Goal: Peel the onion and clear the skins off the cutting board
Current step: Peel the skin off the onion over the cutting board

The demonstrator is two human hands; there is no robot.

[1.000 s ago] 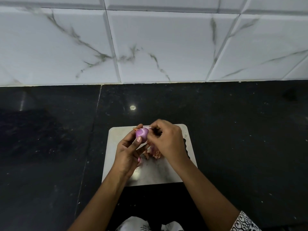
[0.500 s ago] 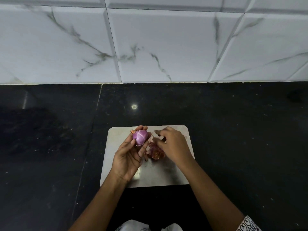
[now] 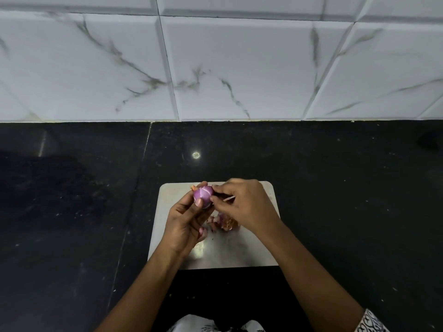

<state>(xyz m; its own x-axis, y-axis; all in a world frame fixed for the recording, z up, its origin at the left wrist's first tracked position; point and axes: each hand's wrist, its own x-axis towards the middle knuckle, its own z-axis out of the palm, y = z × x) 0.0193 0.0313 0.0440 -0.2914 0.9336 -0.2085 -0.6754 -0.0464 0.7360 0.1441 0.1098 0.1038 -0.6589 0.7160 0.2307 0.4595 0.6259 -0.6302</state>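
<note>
Back at the onion [image 3: 202, 194] comes the right hand [image 3: 247, 207], which half a second ago we saw hanging apart from it, over the skins [image 3: 225, 222]. Now its forefinger and thumb tips meet the onion's right side, the other fingers curled behind them, so that grip is closed to a pinch on the bulb's edge. Whether a flap of skin lies between those tips, we cannot tell. A thin pale sliver pokes out under the knuckles.

We find the left hand [image 3: 185, 224] much where it was, palm up, fingers curled round the onion from below and behind with the thumb laid across its front. This grip is closed on the bulb and carries it in the air above the far left part of the cutting board [image 3: 227, 252]. The onion is glossy purple with pale lines across it (a small orange scrap clings at its upper left).

The skins lie in a loose pinkish-brown heap on the board, just below the right hand and beside the left palm.

The board sits on a black counter [image 3: 72, 212], which meets a white marbled tiled wall [image 3: 239, 68]. A spot of light [image 3: 196, 155] glints on the counter beyond the board. A patterned sleeve [image 3: 370, 322] shows at the right forearm.
</note>
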